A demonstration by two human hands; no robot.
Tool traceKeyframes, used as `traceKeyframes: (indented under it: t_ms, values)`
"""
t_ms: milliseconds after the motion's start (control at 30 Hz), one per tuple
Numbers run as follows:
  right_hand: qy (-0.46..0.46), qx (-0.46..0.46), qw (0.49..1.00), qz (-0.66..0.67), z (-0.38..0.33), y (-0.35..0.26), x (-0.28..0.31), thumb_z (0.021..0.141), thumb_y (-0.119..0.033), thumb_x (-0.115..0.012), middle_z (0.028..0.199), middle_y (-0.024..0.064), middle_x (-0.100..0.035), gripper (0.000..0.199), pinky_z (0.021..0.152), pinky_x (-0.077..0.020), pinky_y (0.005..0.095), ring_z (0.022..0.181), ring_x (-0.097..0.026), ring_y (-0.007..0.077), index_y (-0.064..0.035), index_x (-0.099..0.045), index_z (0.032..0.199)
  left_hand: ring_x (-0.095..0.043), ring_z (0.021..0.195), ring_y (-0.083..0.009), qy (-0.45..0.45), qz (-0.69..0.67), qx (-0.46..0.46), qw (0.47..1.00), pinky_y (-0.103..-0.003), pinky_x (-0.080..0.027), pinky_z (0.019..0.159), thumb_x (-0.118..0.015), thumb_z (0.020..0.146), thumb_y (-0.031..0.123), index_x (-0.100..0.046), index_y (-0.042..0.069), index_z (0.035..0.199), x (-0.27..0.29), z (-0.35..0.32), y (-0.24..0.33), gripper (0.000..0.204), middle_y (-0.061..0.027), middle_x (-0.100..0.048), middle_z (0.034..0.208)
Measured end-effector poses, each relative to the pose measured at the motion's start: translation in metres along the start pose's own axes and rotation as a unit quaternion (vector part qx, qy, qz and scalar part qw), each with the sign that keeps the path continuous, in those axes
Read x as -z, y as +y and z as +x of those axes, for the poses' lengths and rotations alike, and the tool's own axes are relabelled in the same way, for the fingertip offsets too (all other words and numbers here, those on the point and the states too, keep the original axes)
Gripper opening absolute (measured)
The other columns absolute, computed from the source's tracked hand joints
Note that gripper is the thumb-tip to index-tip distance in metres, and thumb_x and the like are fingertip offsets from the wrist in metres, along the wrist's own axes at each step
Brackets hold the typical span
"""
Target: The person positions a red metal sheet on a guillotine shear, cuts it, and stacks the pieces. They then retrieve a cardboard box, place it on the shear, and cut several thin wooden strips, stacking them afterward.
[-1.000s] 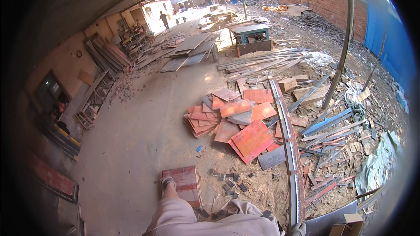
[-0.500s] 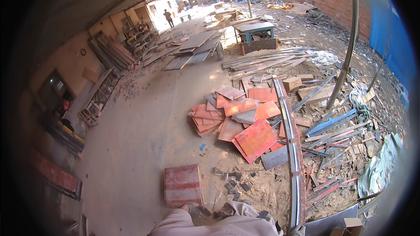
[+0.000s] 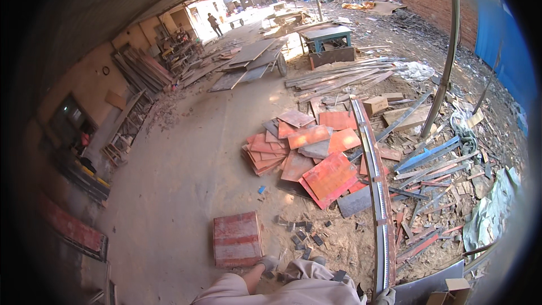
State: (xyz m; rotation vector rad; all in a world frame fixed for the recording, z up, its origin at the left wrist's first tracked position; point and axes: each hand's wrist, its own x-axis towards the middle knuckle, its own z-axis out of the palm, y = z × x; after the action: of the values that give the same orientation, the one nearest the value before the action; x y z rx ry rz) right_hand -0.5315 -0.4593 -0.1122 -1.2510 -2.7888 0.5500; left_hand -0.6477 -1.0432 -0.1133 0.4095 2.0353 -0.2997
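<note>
My left hand (image 3: 269,262), in a grey glove, is low in front of me, beside the near right corner of a squared stack of red boards (image 3: 237,239). I cannot make out its fingers or anything in them. At the bottom edge my right hand (image 3: 386,297), also gloved, is at the near end of a long metal rail with scale marks (image 3: 375,192). Its lower part is cut off, so its grip does not show. Small dark offcuts (image 3: 302,236) lie on the ground right of the stack.
A loose pile of red and grey boards (image 3: 330,175) lies ahead, left of the rail. Wood strips and scraps (image 3: 435,192) cover the ground to the right, around a leaning post (image 3: 446,73). Farther off stand a board-laden cart (image 3: 251,62), a blue-framed table (image 3: 327,36) and a person (image 3: 214,24).
My left hand has moved right, from the near edge of the red stack to beside its corner. The right hand stays at the rail's end. The view has shifted slightly.
</note>
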Motion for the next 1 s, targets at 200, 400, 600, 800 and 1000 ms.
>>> traceKeyframes:
  t_ms: [200, 400, 600, 800, 1000]
  values:
    - [-0.022, -0.019, 0.997, 0.069, 0.007, -0.010, -0.006, 0.102, -0.048, -0.053, 0.098, 0.0161, -0.077, 0.045, 0.083, -0.0569, 0.0462, 0.094, -0.073, 0.0374, -0.0104, -0.077, 0.108, -0.072, 0.109, -0.0378, 0.215, -0.456, -0.025, 0.863, -0.045, -0.055, 0.094, -0.065, 0.094, 0.040, -0.074, 0.007, 0.118, 0.124, 0.005, 0.041, 0.042, -0.0210, -0.075, 0.117]
    - [-0.019, -0.019, 0.998, 0.053, 0.004, -0.018, 0.007, 0.102, -0.048, -0.053, 0.099, 0.0164, -0.077, 0.045, 0.083, -0.0567, 0.0466, 0.094, -0.073, 0.0378, -0.0103, -0.077, 0.108, -0.074, 0.107, -0.0347, 0.165, -0.449, -0.010, 0.878, -0.043, -0.055, 0.091, -0.064, 0.096, 0.048, -0.074, 0.007, 0.116, 0.095, 0.009, 0.042, 0.047, -0.0174, -0.077, 0.114]
    - [-0.022, -0.021, 0.999, 0.043, 0.002, -0.018, 0.013, 0.102, -0.049, -0.053, 0.099, 0.0167, -0.077, 0.046, 0.084, -0.0566, 0.0469, 0.095, -0.073, 0.0382, -0.0101, -0.077, 0.108, -0.076, 0.091, -0.0285, 0.080, -0.298, -0.007, 0.951, -0.042, -0.059, 0.086, -0.072, 0.088, 0.044, -0.080, 0.011, 0.112, 0.002, 0.012, 0.027, 0.041, -0.0144, -0.079, 0.107]
    - [-0.020, -0.025, 0.999, 0.034, 0.001, -0.016, 0.013, 0.102, -0.049, -0.053, 0.100, 0.0170, -0.077, 0.047, 0.084, -0.0564, 0.0473, 0.096, -0.073, 0.0386, -0.0100, -0.077, 0.109, -0.077, 0.088, -0.0292, 0.085, -0.155, -0.063, 0.982, -0.042, -0.060, 0.080, -0.081, 0.078, 0.036, -0.081, 0.012, 0.108, -0.028, 0.008, 0.030, 0.038, -0.0128, -0.080, 0.105]
    - [-0.035, -0.043, 0.998, 0.027, -0.002, -0.021, 0.021, 0.102, -0.051, -0.053, 0.103, 0.0180, -0.077, 0.049, 0.085, -0.0561, 0.0481, 0.098, -0.073, 0.0394, -0.0094, -0.077, 0.111, -0.076, 0.100, -0.0329, 0.129, -0.238, -0.034, 0.962, -0.044, -0.059, 0.087, -0.074, 0.084, 0.036, -0.081, 0.012, 0.109, 0.021, 0.005, 0.032, 0.036, -0.0146, -0.079, 0.113]
